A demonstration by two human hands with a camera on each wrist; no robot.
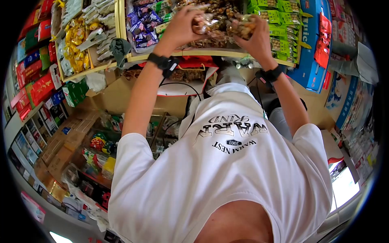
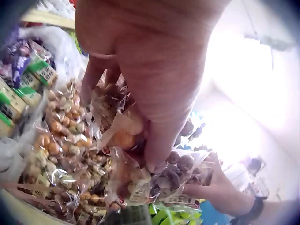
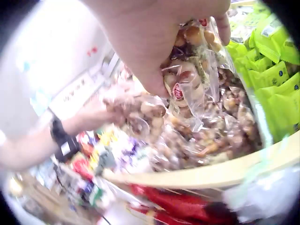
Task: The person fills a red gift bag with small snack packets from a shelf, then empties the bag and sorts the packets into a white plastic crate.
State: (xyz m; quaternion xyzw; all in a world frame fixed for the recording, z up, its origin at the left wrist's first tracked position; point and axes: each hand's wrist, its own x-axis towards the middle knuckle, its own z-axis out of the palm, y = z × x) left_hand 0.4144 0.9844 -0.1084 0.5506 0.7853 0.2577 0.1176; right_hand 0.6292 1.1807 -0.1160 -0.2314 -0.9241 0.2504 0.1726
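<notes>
Bags (image 1: 203,25) are sitting gripped in left hand (image 1: 176,32) and right hand (image 1: 259,41), side by side, beyond the shelf's (image 1: 190,53) near edge.

The packets (image 3: 190,93) are glossy clear plastic, the shirt (image 1: 219,170) matt cloth.

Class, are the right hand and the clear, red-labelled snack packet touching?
Touching: the right wrist view shows the right hand gripping the clear snack packet, thumb against its wrapper.
</notes>
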